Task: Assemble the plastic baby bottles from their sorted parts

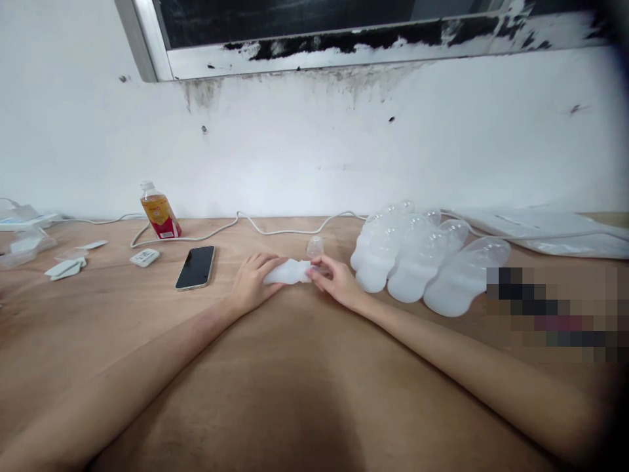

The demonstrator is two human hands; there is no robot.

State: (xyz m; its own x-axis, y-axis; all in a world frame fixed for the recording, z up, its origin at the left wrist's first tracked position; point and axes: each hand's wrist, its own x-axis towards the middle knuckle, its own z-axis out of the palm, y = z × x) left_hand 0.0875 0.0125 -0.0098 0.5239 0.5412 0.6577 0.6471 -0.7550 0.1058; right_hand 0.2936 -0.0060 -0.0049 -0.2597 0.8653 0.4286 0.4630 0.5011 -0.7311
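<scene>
My left hand (255,282) is wrapped round a small white translucent plastic bottle (282,272), which lies on its side just above the wooden table. At the bottle's right end, the fingers of my right hand (337,280) are closed about its neck, and they partly hide what is there. Just behind the bottle, a clear plastic cap (315,246) rests on the table. To the right of my right hand lie several similar white bottles (415,262) with clear caps, side by side in a group.
A phone (195,267), a small white box-like device (145,257) and a drink bottle (160,213) stand to the left. Farther left are white flat pieces (66,267) and clear plastic wrap (29,244). A white cable (289,233) runs along the wall; plastic bags (545,233) lie back right.
</scene>
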